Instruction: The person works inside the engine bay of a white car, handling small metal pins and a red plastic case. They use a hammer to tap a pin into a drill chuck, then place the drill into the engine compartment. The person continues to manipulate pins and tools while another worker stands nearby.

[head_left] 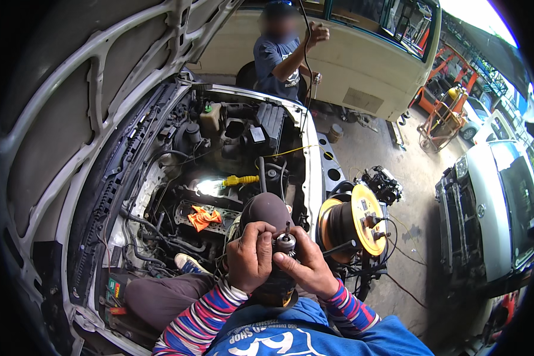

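Note:
A power drill (277, 289) with a dark and yellow body stands upright in front of my chest, its metal chuck (285, 242) pointing up. A short thin bit (288, 228) sticks out of the chuck's jaws. My right hand (310, 264) is closed around the chuck's right side, thumb across its toothed collar. Close against the left side, my left hand (249, 256) is closed with thumb and fingers pinched together; what lies between them is hidden. My hands cover much of the drill's body.
Beneath me, an open engine bay holds an orange cloth (204, 218) on the engine block and a lit yellow work lamp (237, 180). A yellow hose reel (366, 219) stands right. Another person (279, 59) stands beyond the fender, before a beige van (362, 59). The raised hood (47, 113) is left.

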A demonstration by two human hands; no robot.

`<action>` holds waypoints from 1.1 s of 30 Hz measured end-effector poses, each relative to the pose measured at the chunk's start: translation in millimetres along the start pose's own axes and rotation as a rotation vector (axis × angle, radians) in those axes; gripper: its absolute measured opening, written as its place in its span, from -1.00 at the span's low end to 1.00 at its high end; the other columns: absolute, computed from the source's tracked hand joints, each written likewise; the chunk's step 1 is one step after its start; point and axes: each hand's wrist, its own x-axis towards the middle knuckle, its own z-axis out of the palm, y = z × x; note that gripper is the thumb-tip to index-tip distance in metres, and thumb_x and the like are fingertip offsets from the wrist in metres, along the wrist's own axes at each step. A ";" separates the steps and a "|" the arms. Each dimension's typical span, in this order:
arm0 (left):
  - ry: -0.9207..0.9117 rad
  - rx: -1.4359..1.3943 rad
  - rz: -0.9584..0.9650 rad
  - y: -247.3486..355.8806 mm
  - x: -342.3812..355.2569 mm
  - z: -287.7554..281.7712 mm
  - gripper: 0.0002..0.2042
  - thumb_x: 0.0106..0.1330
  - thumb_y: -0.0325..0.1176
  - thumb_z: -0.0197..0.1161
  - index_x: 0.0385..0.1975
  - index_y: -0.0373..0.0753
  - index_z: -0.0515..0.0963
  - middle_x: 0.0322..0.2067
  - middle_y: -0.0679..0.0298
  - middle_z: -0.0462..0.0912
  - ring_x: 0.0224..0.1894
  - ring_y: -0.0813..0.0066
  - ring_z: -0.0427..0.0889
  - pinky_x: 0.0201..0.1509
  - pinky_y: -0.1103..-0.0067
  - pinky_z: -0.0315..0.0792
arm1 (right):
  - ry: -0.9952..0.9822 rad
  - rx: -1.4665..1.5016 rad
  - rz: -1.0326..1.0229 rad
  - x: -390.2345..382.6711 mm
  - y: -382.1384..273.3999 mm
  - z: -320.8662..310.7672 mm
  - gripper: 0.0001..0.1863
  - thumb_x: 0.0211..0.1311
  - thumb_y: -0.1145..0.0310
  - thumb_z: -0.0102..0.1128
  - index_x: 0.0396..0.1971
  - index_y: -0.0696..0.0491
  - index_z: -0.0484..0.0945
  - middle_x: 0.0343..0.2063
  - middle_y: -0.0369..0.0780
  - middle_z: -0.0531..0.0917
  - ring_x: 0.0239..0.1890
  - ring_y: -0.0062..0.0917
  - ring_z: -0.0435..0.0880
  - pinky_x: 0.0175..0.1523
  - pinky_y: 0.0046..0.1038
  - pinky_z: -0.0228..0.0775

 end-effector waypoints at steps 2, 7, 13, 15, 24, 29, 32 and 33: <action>-0.088 -0.096 -0.147 1.8 0.0 -7.3 -0.83 0.52 -0.38 0.07 -0.06 -0.32 0.48 -0.50 0.15 0.62 -0.48 0.33 0.68 -0.37 0.43 0.49 | 0.008 0.152 0.089 0.4 1.7 -0.7 -0.55 0.34 0.29 0.33 0.09 0.17 0.41 -0.14 -0.15 0.58 -0.10 -0.51 0.55 0.04 -0.43 0.42; -0.430 -0.531 -0.478 1.5 9.3 -44.7 -0.83 0.51 -0.47 0.10 0.01 -0.35 0.47 -0.21 0.33 0.61 -0.27 0.66 0.58 -0.16 0.66 0.52 | -0.039 0.329 0.164 1.8 1.9 1.2 -0.57 0.37 0.30 0.31 0.10 0.15 0.39 -0.08 -0.23 0.54 -0.01 -0.59 0.48 0.12 -0.48 0.37; -0.328 -0.466 -0.518 -5.5 17.7 -67.4 -0.80 0.40 -0.44 0.25 -0.04 -0.32 0.56 -0.31 0.33 0.63 -0.28 0.59 0.59 -0.12 0.61 0.49 | -0.171 0.408 0.169 3.3 1.3 -9.5 -0.46 0.40 0.34 0.27 0.28 0.18 0.33 0.06 -0.19 0.55 0.14 -0.56 0.48 0.24 -0.46 0.35; -0.306 -0.215 -0.285 -4.3 17.4 -67.3 -0.81 0.31 -0.51 0.32 -0.11 -0.31 0.64 -0.31 0.33 0.63 -0.27 0.54 0.59 -0.10 0.59 0.48 | -0.210 0.471 0.210 3.2 1.7 -15.7 -0.43 0.39 0.35 0.29 0.30 0.19 0.32 0.08 -0.18 0.55 0.14 -0.56 0.49 0.25 -0.46 0.35; -0.127 0.172 0.121 5.4 16.5 -53.0 -0.70 0.08 -0.73 0.36 -0.21 -0.24 0.74 -0.35 0.20 0.58 -0.28 0.31 0.65 -0.21 0.49 0.54 | 0.163 0.353 0.120 3.7 5.6 8.7 -0.48 0.16 0.49 0.52 0.00 0.12 0.36 -0.13 -0.29 0.54 -0.08 -0.70 0.49 0.02 -0.56 0.42; -0.141 0.239 0.279 -0.4 13.0 -41.7 -0.68 0.02 -0.68 0.41 -0.20 -0.22 0.74 -0.34 0.22 0.59 -0.28 0.27 0.64 -0.22 0.43 0.54 | 0.108 0.327 0.172 4.8 8.5 14.3 -0.38 0.13 0.51 0.53 0.11 0.12 0.32 -0.09 -0.30 0.54 -0.01 -0.68 0.50 0.06 -0.57 0.43; -0.141 0.238 0.287 -1.4 11.2 -40.5 -0.70 0.04 -0.67 0.41 -0.20 -0.23 0.73 -0.29 0.22 0.67 -0.25 0.27 0.66 -0.17 0.44 0.56 | 0.048 0.331 0.113 7.4 11.3 9.8 -0.47 0.13 0.54 0.49 0.07 0.12 0.42 -0.07 -0.30 0.56 -0.01 -0.67 0.54 0.11 -0.55 0.43; -0.142 0.229 0.295 -1.7 10.9 -40.9 -0.70 0.04 -0.67 0.41 -0.21 -0.23 0.73 -0.29 0.22 0.69 -0.24 0.27 0.67 -0.16 0.44 0.56 | 0.039 0.339 0.127 8.2 12.2 8.2 -0.49 0.13 0.54 0.49 0.05 0.12 0.44 -0.07 -0.30 0.56 -0.01 -0.66 0.54 0.11 -0.55 0.42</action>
